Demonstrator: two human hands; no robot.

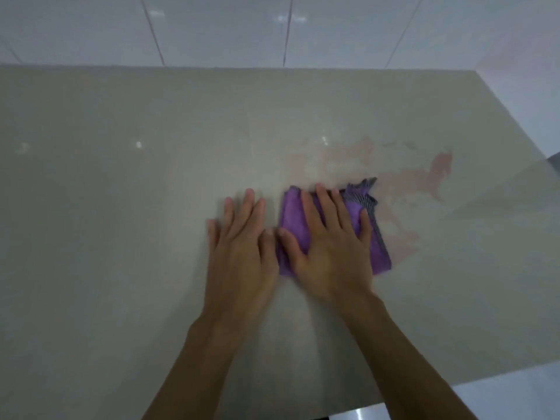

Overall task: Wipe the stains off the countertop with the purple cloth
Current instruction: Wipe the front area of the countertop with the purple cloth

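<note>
The purple cloth lies folded on the beige bench under the right hand, whose fingers are spread flat and press on it without gripping. The left hand rests just beside it, fingers splayed on bare bench, holding nothing. Pinkish stains smear the bench beyond and right of the cloth; their blurred edges are hard to trace, and no writing is legible.

Folded purple cloth with grey striped edge lies flat on glossy beige countertop, adjoining pinkish stains.
</note>
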